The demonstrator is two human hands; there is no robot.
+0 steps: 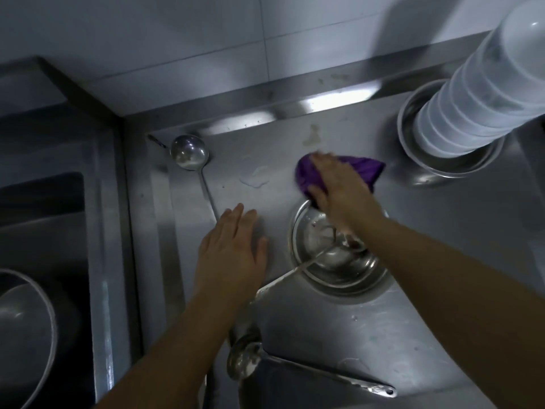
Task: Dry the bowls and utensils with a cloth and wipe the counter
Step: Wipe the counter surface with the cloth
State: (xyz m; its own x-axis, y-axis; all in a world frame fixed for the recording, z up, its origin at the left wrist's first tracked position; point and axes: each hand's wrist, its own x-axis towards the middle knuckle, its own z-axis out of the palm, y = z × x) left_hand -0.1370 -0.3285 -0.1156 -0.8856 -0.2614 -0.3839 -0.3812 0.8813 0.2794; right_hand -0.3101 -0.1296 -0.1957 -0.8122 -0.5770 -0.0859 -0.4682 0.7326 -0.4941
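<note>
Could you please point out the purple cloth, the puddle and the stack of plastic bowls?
purple cloth (365, 166): head view, its bare right part.
puddle (254, 178): head view, its middle.
stack of plastic bowls (472, 93): head view, its side.

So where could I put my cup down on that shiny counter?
There is bare counter right of the metal bowl, in front of the bowl stack. A wet patch lies between the ladle and purple cloth. Near the left hand it is crowded.

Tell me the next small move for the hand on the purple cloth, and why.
Probably sweep the purple cloth leftward: the right hand presses it flat on the counter, and a puddle lies just to its left, unwiped, short of the ladle.
</note>
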